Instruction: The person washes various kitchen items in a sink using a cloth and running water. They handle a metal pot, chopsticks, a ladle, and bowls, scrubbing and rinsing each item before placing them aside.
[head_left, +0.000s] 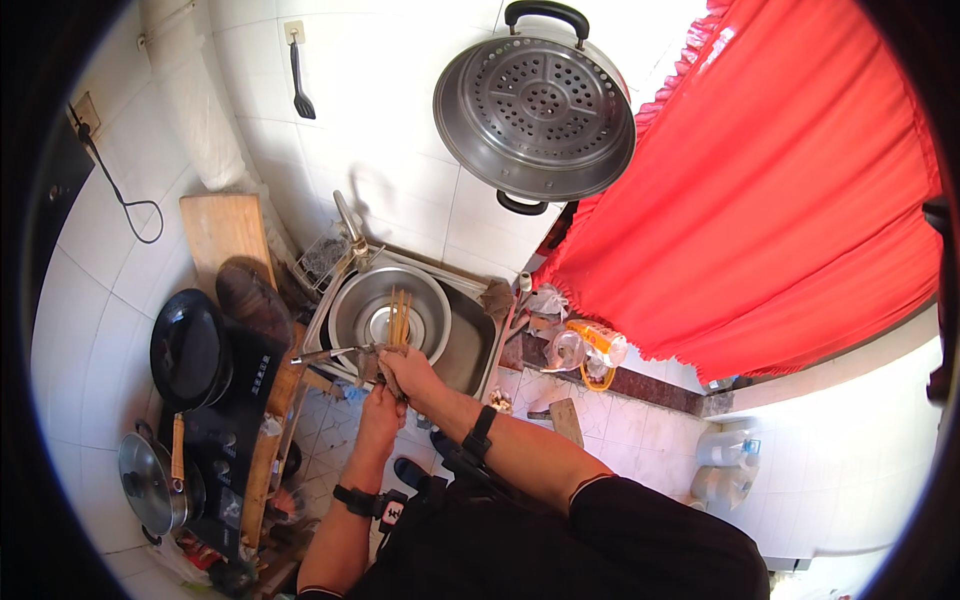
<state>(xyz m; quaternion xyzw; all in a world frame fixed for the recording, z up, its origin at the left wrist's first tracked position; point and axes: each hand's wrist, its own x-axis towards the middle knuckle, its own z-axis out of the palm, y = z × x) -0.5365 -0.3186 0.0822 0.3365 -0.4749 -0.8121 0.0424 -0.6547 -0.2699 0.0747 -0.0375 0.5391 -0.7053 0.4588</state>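
Note:
My right hand (407, 373) is closed around a grey-brown cloth (367, 367) wrapped about a bundle of wooden chopsticks (399, 315). The chopsticks' upper ends stick out over a round stainless steel basin (339, 311), which sits in the metal sink (480, 326). Just below, my left hand (381, 420) is shut on the lower part of the cloth, against my right hand. What lies inside its fingers is hidden. A metal utensil (322, 355) with a dark end points left from the cloth; whether it is held or rests on the sink edge, I cannot tell.
A faucet (349, 217) rises behind the basin. On the left are a cutting board (221, 229), a black frying pan (187, 349), a black cooktop (244, 420) and a lidded pot (150, 487). A steamer pan (536, 105) hangs above; a red curtain (765, 195) covers the right.

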